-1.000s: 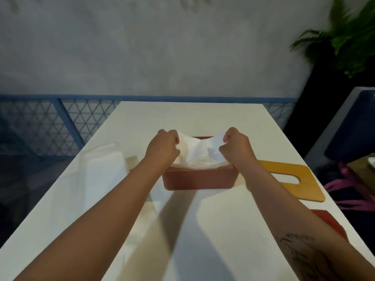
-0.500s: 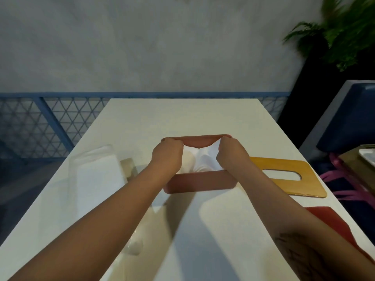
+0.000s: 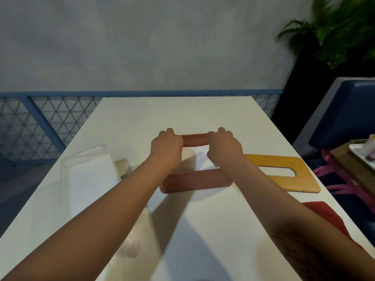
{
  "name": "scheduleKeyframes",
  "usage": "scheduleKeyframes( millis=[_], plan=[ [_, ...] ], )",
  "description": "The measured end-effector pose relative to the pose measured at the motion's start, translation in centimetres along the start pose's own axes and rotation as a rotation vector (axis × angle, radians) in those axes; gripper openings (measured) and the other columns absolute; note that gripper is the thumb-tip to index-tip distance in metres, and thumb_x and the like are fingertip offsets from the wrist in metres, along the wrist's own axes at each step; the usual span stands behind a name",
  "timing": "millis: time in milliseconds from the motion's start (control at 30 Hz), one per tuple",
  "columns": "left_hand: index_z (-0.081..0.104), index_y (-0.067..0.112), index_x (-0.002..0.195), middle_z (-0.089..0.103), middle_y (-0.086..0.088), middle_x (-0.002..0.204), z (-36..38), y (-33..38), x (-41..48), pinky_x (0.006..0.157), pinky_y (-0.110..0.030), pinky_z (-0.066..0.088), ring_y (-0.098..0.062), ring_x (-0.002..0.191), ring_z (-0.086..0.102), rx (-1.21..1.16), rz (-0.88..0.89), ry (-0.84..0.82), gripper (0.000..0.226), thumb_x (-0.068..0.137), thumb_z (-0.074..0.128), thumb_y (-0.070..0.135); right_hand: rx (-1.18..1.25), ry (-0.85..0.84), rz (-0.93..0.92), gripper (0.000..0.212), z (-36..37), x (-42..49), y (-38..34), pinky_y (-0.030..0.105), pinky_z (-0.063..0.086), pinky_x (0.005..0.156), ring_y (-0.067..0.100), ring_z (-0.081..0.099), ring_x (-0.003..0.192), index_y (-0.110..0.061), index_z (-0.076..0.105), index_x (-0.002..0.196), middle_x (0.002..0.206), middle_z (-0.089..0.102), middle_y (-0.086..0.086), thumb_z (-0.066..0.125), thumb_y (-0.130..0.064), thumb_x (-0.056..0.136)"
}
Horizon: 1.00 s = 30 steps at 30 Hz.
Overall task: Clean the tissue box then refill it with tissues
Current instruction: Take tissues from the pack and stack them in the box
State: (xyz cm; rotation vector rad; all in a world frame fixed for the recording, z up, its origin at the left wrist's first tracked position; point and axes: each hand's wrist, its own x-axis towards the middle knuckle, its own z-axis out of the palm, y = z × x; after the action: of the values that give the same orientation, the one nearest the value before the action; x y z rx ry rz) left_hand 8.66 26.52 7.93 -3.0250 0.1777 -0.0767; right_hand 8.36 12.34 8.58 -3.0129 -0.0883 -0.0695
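Observation:
A reddish-brown tissue box (image 3: pixel 194 181) stands open in the middle of the white table (image 3: pixel 172 114). White tissues (image 3: pixel 198 157) lie inside it, showing between my hands. My left hand (image 3: pixel 167 148) and my right hand (image 3: pixel 223 148) are both down in the box, knuckles up, with the fingers curled into the tissues near the far rim. The fingertips are hidden. The box's wooden lid (image 3: pixel 304 179), which has an oval slot, lies flat on the table just right of the box.
A clear plastic tissue pack (image 3: pixel 89 175) lies left of the box, with a small beige object (image 3: pixel 122 167) beside it. A red cloth (image 3: pixel 322 213) sits at the right table edge. Beyond that edge are a blue seat (image 3: pixel 345 110) and a plant (image 3: pixel 334 31).
My hands have pushed the tissue stack from above the rim down into the box and moved toward its far side. The tissues no longer stick up.

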Motion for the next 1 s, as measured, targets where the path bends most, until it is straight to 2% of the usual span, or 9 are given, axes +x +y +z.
scheduleKeyframes(
  millis=[100, 167, 233, 300, 400, 500, 733, 1000],
  plan=[
    [0.057, 0.008, 0.11, 0.049, -0.011, 0.113, 0.2, 0.4, 0.4, 0.071, -0.03, 0.036, -0.028, 0.102, 0.053, -0.027, 0.035, -0.097, 0.028, 0.084, 0.064, 0.014, 0.027, -0.133, -0.037, 0.034, 0.3, 0.7, -0.4, 0.029, 0.044, 0.072, 0.027, 0.053, 0.108, -0.01, 0.058, 0.115, 0.113, 0.051, 0.007, 0.058, -0.006, 0.082],
    [0.058, 0.007, 0.108, 0.051, -0.01, 0.113, 0.5, 0.5, 0.7, 0.07, -0.028, 0.038, -0.027, 0.1, 0.055, -0.035, 0.053, -0.163, 0.026, 0.084, 0.064, 0.015, 0.018, -0.29, -0.014, 0.045, 0.4, 1.1, -0.7, 0.033, 0.049, 0.088, 0.026, 0.057, 0.108, -0.013, 0.058, 0.122, 0.121, 0.056, 0.007, 0.07, -0.013, 0.078],
    [0.06, 0.008, 0.105, 0.054, -0.009, 0.11, 0.7, 0.6, 1.2, 0.066, -0.028, 0.04, -0.023, 0.091, 0.056, -0.043, 0.057, -0.231, 0.023, 0.084, 0.064, 0.016, 0.012, -0.418, 0.022, 0.052, 0.4, 1.4, -0.9, 0.038, 0.04, 0.104, 0.027, 0.056, 0.113, -0.013, 0.053, 0.13, 0.123, 0.059, 0.008, 0.071, -0.016, 0.081],
    [0.061, 0.009, 0.104, 0.057, -0.007, 0.103, 1.0, 0.6, 1.8, 0.065, -0.029, 0.041, -0.022, 0.084, 0.056, -0.06, 0.049, -0.307, 0.023, 0.083, 0.066, 0.017, 0.028, -0.46, 0.019, 0.051, 0.5, 1.5, -0.7, 0.041, 0.035, 0.109, 0.029, 0.053, 0.116, -0.01, 0.05, 0.133, 0.124, 0.059, 0.01, 0.067, -0.014, 0.085],
    [0.062, 0.009, 0.105, 0.055, -0.002, 0.081, 1.0, 0.8, 2.6, 0.068, -0.027, 0.043, -0.021, 0.078, 0.054, -0.095, 0.02, -0.466, 0.023, 0.084, 0.065, 0.018, 0.044, -0.477, 0.008, 0.048, 0.8, 2.0, -0.6, 0.039, 0.041, 0.104, 0.029, 0.055, 0.115, -0.009, 0.052, 0.131, 0.124, 0.059, 0.01, 0.066, -0.014, 0.086],
    [0.062, 0.009, 0.107, 0.051, -0.001, 0.073, 1.1, 0.8, 3.3, 0.07, -0.028, 0.044, -0.021, 0.077, 0.053, -0.114, 0.01, -0.534, 0.025, 0.085, 0.065, 0.02, 0.091, -0.523, 0.046, 0.048, 0.9, 2.4, -0.6, 0.038, 0.042, 0.103, 0.03, 0.055, 0.114, -0.007, 0.051, 0.132, 0.126, 0.058, 0.011, 0.065, -0.013, 0.086],
    [0.064, 0.009, 0.108, 0.056, -0.004, 0.087, 1.8, 1.3, 3.6, 0.072, -0.028, 0.045, -0.021, 0.078, 0.055, -0.056, 0.038, -0.509, 0.025, 0.084, 0.063, 0.018, 0.008, -0.501, -0.024, 0.052, 1.8, 3.2, -0.3, 0.031, 0.049, 0.087, 0.025, 0.062, 0.105, -0.013, 0.057, 0.126, 0.12, 0.062, 0.009, 0.075, -0.019, 0.077],
    [0.063, 0.008, 0.11, 0.057, -0.004, 0.083, 0.6, 1.2, 2.3, 0.068, -0.028, 0.045, -0.021, 0.078, 0.055, -0.045, 0.077, -0.507, 0.029, 0.083, 0.063, 0.019, 0.01, -0.503, -0.022, 0.052, 1.4, 2.9, -0.4, 0.034, 0.05, 0.093, 0.026, 0.061, 0.106, -0.011, 0.057, 0.125, 0.122, 0.061, 0.009, 0.075, -0.017, 0.077]
  ],
)
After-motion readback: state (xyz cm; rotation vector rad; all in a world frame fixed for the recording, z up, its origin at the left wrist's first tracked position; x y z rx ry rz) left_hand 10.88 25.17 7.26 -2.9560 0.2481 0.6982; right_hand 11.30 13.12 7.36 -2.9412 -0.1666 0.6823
